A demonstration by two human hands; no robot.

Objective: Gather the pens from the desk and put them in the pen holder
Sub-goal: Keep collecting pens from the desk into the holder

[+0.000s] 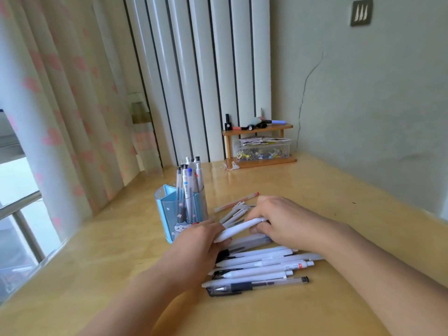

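Head view, downward over desk point(315, 190)

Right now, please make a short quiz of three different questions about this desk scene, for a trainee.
1. True or false: the pen holder already has pens standing in it.
2. The white pen is held by: A) left hand only, B) right hand only, C) both hands.
3. Fill in: the clear pen with a black grip lies ____ to the camera among the loose pens.

Key: 1 true; 2 C; 3 nearest.
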